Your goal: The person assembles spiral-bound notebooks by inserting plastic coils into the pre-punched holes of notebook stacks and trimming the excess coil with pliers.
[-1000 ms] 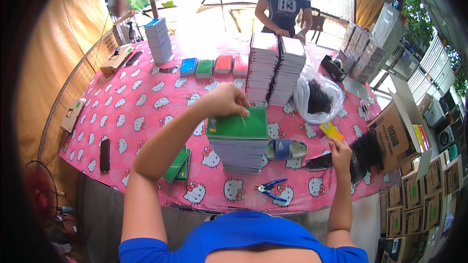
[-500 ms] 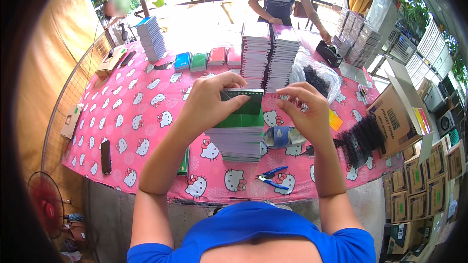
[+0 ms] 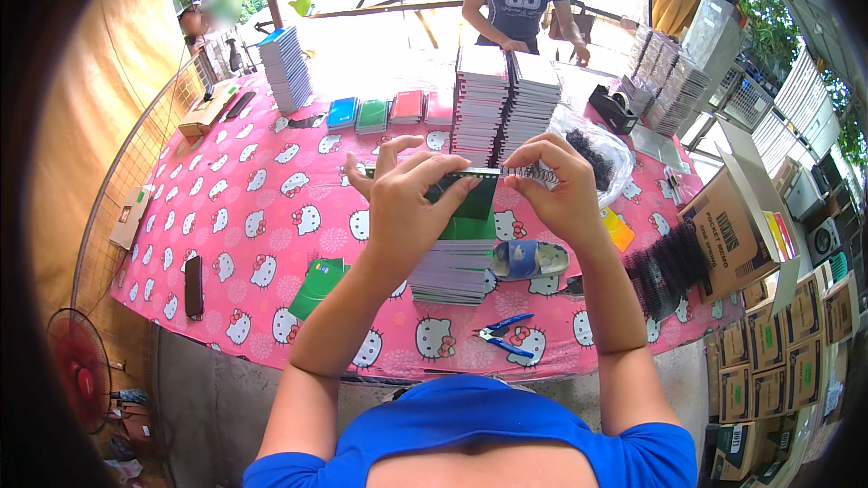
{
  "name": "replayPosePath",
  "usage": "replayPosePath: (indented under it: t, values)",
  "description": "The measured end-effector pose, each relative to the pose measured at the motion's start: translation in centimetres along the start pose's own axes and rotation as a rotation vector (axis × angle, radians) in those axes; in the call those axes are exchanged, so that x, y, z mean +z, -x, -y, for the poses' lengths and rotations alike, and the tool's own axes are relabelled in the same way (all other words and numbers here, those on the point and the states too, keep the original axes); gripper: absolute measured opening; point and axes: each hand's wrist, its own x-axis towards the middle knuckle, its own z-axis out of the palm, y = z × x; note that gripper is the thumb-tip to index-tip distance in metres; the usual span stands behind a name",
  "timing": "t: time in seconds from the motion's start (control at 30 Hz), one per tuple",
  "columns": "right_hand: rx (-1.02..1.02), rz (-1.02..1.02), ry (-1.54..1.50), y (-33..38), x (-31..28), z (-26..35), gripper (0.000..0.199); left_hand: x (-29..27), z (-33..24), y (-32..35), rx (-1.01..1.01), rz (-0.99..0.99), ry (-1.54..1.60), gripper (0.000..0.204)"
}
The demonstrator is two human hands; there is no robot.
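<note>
My left hand (image 3: 409,201) grips a green-covered notebook (image 3: 470,201) by its top edge, raised above a stack of grey notebooks (image 3: 452,271) on the pink table (image 3: 271,208). My right hand (image 3: 562,190) pinches a black spiral binding coil (image 3: 535,175) at the notebook's top right corner. Both hands are close together, above the middle of the table.
Blue-handled pliers (image 3: 503,333), a tape roll (image 3: 529,258) and a heap of black coils (image 3: 667,267) lie near the front. Tall notebook stacks (image 3: 504,101) stand behind, with a person beyond them. Coloured notebooks (image 3: 371,115) line the back; cardboard boxes (image 3: 732,226) stand at right; a black phone (image 3: 193,286) lies at left.
My right hand came up from the table's right side to the notebook. The green notebook was lifted off the stack and is now held in both hands with a coil at its edge.
</note>
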Motion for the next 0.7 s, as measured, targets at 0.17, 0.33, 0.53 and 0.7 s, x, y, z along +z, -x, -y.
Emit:
replayPosePath:
  t: [0.17, 0.33, 0.53, 0.7]
  values:
    - [0.073, 0.107, -0.078, -0.1, -0.4, 0.3, 0.015, -0.1, 0.2, 0.1, -0.008, 0.01, 0.092, 0.022]
    - [0.175, 0.159, -0.032, -0.1, 0.2, 1.1, 0.018, -0.4, 0.2, -0.2, -0.098, 0.049, 0.108, 0.021]
    - [0.016, 0.193, 0.181, -0.5, 0.5, 1.6, 0.018, -0.8, 0.3, 0.0, -0.088, 0.076, 0.12, 0.02]
    - [0.083, 0.167, 0.129, -0.7, 1.1, 2.4, 0.021, -0.7, 0.4, 0.4, -0.098, 0.09, 0.091, 0.019]
